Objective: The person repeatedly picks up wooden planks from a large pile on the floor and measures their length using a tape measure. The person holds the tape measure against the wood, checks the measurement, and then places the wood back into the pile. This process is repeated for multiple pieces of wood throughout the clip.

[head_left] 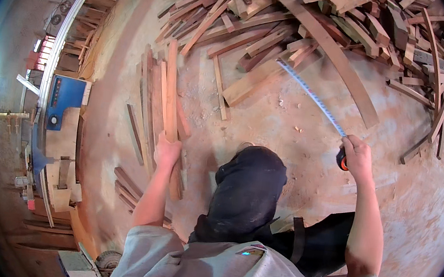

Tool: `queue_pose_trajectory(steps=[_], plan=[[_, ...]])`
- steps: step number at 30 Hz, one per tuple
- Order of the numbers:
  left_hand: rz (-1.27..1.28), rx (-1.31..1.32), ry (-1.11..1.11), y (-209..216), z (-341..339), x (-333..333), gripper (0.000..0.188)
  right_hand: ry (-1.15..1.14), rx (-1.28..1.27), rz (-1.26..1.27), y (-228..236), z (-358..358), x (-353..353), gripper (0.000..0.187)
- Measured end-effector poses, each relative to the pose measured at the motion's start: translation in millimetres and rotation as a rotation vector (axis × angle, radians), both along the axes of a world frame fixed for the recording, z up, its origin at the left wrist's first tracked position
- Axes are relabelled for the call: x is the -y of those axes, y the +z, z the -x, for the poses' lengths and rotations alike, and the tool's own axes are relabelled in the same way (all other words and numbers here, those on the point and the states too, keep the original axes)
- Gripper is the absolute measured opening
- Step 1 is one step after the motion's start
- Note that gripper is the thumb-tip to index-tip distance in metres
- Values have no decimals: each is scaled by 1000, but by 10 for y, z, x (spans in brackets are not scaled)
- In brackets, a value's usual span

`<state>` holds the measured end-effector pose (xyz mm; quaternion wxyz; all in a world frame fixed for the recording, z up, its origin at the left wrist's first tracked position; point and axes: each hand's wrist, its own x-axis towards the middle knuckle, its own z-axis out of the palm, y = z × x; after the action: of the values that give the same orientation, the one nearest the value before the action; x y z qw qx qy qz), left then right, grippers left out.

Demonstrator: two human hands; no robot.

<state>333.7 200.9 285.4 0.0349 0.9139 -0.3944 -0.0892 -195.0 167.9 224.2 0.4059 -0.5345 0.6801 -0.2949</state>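
Observation:
My right hand (359, 157) is closed round a tape measure (343, 160) with a dark and orange case. Its pale blade (315, 98) runs out up and to the left, its far end by a wide plank (253, 84) at the edge of the wood heap. My left hand (167, 151) grips the near end of a long, light-brown wooden strip (170, 93). Under and beside that strip lie several more strips (149, 102) on the floor, side by side.
A large heap of offcuts (303, 21) covers the far floor, with a curved board (337, 58) leaning out of it. Shorter strips (128, 185) lie near my left forearm. Along the left stands a blue and tan machine (66, 103). My bent knee (252, 186) is in the middle.

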Motion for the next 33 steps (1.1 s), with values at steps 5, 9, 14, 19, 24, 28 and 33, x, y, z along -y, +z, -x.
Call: queue_pose_trajectory(steps=[5,9,14,19,24,28,33], plan=[[-38,21,3,-293,-246,49,63,-24,-35,7,-2,8,9,21],[-42,49,40,-485,-412,177,61,-105,-96,-52,90,-94,97,22],[1,96,45,-572,-855,385,66,-111,-135,-63,6,-173,251,23],[26,214,111,-606,-1501,556,64,-142,-153,-33,2,-446,434,23],[8,382,90,-571,-2386,606,63,-122,-128,-36,-35,-613,597,23],[-119,296,199,-533,-2720,839,63,-203,-161,-27,-36,-631,675,23],[66,42,-74,-1342,-3713,655,58,-250,-288,14,128,-774,877,23]])
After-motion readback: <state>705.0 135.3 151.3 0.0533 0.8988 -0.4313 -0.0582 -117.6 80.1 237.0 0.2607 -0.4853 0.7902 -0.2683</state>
